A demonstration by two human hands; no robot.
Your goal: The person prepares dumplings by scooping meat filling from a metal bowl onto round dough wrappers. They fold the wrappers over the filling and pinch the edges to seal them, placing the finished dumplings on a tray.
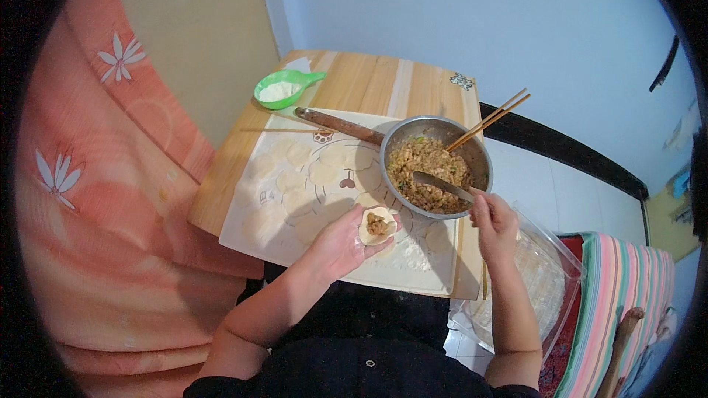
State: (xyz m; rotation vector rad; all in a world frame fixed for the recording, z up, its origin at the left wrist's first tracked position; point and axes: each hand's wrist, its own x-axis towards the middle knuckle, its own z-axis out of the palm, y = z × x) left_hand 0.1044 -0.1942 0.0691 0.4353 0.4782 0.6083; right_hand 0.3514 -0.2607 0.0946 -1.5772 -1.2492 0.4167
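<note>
A round dumpling wrapper point(391, 238) rests in my left hand point(338, 245), cupped beneath it, with a small heap of filling point(377, 225) at its middle. My right hand point(494, 222) grips a flat-bladed metal spreader point(441, 186) by its end. The blade's tip lies over the minced filling in a steel bowl point(414, 208), which stands at the right of the mat. Several flat dumpling wrappers point(299, 199) are spread on the white mat point(243, 232), left of and behind my left hand. Loose flour point(413, 256) dusts the mat's near right part.
A pair of chopsticks point(509, 110) leans in the bowl. Beside it lies a wooden rolling pin point(339, 125). At the far left of the wooden table point(369, 81) is a green scoop point(310, 78) of flour. A clear plastic tray point(571, 265) sits lower right, near a striped cloth point(627, 287).
</note>
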